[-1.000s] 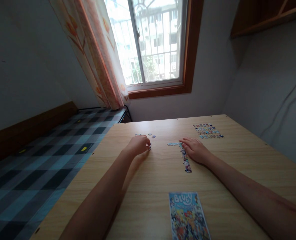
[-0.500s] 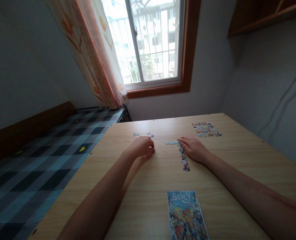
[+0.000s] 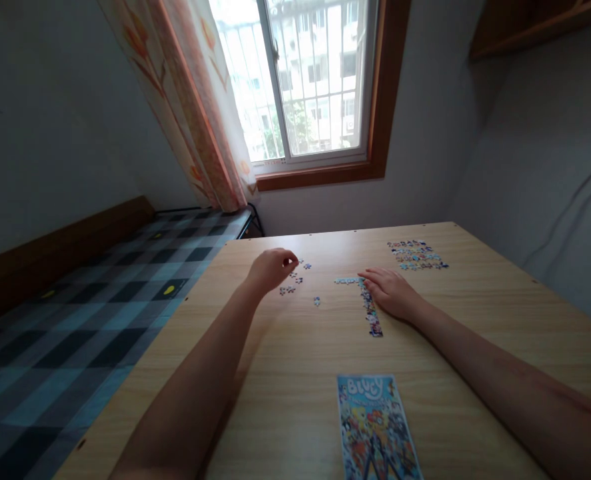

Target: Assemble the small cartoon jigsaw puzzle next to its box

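Note:
My left hand [image 3: 274, 267] is raised a little above the table at the far left, thumb and fingers pinched together; whatever is between the tips is too small to make out. Loose jigsaw pieces [image 3: 288, 290] lie beside and below it. A single jigsaw piece [image 3: 316, 301] sits apart, further right. Joined pieces form a corner-shaped puzzle strip [image 3: 370, 313], one arm running left, the other toward me. Flat on the table, fingers stretched out, my right hand [image 3: 389, 293] touches this strip near its corner.
Rows of jigsaw pieces [image 3: 418, 256] are laid out at the back right of the wooden table [image 3: 285, 400]. A picture card marked "Bluey" [image 3: 375, 427] lies close to me. On the left is a bed with a checked cover [image 3: 125, 320]; a window [image 3: 320, 87] is behind.
My left hand has moved away and to the left, rising slightly. The single piece now shows on the table near where that hand was. My right hand stays at the strip.

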`<control>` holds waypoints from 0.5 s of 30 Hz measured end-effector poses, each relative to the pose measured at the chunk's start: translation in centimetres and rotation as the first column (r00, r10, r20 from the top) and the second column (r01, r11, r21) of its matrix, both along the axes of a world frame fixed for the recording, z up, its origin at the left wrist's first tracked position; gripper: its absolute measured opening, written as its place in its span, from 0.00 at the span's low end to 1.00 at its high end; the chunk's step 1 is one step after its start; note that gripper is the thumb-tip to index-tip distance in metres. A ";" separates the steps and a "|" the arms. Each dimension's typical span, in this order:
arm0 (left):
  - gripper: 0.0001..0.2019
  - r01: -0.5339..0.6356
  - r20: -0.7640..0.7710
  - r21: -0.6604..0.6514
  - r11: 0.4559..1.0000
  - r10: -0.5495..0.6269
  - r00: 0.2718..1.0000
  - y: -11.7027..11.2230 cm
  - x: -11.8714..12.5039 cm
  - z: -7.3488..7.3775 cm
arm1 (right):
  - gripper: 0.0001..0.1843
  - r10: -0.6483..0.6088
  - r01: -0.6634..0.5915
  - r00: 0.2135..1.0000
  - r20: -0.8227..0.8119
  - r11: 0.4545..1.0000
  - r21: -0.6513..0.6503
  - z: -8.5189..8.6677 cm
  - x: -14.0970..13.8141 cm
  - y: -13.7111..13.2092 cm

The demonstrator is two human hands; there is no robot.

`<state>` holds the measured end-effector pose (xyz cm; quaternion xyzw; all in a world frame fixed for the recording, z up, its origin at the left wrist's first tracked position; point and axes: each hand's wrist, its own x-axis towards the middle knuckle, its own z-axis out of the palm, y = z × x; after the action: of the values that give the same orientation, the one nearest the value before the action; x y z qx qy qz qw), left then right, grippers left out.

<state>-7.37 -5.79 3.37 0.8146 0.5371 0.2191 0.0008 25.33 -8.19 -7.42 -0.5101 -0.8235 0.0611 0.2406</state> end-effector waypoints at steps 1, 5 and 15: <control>0.09 -0.097 0.071 0.072 0.993 0.092 0.993 0.3 -0.7 0.3 | 0.25 0.003 -0.003 1.000 -0.003 1.000 0.003 0.0 0.0 0.0; 0.15 -0.429 0.401 0.180 0.885 0.332 0.854 1.6 -4.5 -0.5 | 0.25 0.005 -0.005 1.000 -0.009 1.000 0.002 0.0 0.0 0.0; 0.13 -0.596 0.350 -0.065 0.800 0.578 0.737 2.9 -10.1 -6.7 | 0.24 0.006 -0.006 0.999 -0.031 1.000 0.012 -0.4 -0.1 0.1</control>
<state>-17.44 -2.86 -3.33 0.5505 0.7512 0.3641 0.0070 25.21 -8.13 -7.77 -0.5051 -0.8216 0.0649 0.2563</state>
